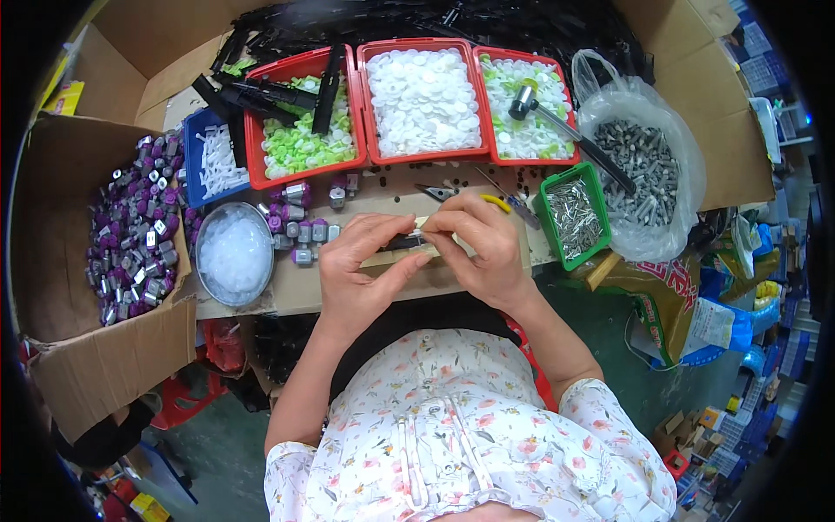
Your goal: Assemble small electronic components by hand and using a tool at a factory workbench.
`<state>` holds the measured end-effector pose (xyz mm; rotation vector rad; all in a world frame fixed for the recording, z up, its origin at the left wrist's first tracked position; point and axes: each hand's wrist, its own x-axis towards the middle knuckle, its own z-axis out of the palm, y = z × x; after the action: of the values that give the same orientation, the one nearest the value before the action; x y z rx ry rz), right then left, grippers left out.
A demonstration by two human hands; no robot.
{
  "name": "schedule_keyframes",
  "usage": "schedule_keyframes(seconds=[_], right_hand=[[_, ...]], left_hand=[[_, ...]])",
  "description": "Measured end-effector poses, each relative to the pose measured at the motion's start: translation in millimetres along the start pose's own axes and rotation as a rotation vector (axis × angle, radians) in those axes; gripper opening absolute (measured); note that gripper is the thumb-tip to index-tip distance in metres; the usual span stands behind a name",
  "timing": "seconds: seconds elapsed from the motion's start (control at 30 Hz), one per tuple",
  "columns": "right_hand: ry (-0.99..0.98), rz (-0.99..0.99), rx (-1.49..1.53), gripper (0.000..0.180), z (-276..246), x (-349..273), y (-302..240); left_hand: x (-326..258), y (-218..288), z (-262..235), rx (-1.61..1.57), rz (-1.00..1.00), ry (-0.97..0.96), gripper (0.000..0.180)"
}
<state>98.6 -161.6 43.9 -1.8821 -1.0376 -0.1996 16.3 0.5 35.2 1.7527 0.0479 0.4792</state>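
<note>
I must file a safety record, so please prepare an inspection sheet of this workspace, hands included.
Surface: brown table, silver bowl on it.
Job's things: dark part between the hands.
Clutter: hammer over right red tray; black strips over left red tray.
Hands: left hand and right hand meet at the part; exact grip hidden.
Cables: none clearly seen.
Surroundings: left carton with purple-grey pieces; bag of metal pieces, right.
</note>
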Motion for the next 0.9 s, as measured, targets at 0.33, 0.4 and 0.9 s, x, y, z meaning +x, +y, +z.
schedule_keyframes(seconds=[0.33,0.4,0.9], right_hand=[[-0.075,-0.07,-0.08,0.017,16.9,-5.0,-0.1],[-0.096,-0.07,-0.115,0.016,21.4,-6.7,3.5],[-0.252,-0.055,-0.174,0.014,33.2,-5.4,15.1]], left_hand=[[-8.0,-12.8,-15.0,0.203,0.084,-0.039,0.034],[-11.3,-14.2,-16.4,0.243,0.087,-0.02,0.036],[-45.0,-39.4,-13.7,0.751,0.441,-0.026,0.036]])
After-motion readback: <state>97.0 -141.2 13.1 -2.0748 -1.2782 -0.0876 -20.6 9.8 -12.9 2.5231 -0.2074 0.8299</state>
